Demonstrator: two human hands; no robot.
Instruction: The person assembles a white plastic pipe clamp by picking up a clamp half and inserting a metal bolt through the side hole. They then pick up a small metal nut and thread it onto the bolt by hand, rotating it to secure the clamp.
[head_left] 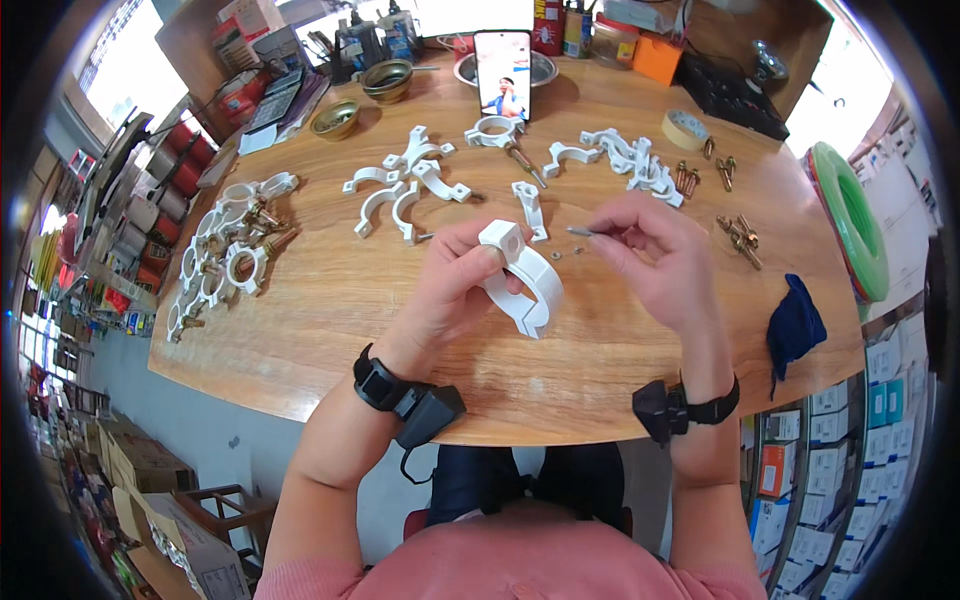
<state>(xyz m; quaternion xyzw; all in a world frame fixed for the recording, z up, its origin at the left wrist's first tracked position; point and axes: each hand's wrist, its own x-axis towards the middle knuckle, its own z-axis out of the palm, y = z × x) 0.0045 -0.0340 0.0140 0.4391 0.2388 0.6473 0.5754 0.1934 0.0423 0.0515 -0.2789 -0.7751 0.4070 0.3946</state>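
My left hand (462, 275) is closed round a white plastic pipe clamp (545, 290), its square lug up and its curved halves hanging down. To the right, my right hand (655, 258) pinches a small grey metal screw (580, 231) between thumb and fingertips, apart from the clamp. Tiny nuts (556, 255) lie on the wooden table (590, 370) between the hands. A loose white clamp half (528, 210) lies just beyond them. Further white clamp halves (405, 185) are spread behind my left hand, with another group (635, 160) at the back right.
Clamps with bolts (225, 250) are heaped at the left. Brass-coloured bolts (740, 240) lie at the right, near a tape roll (685, 130) and a dark blue cloth pouch (795, 325). A phone (503, 75) stands upright at the back beside metal bowls (387, 80).
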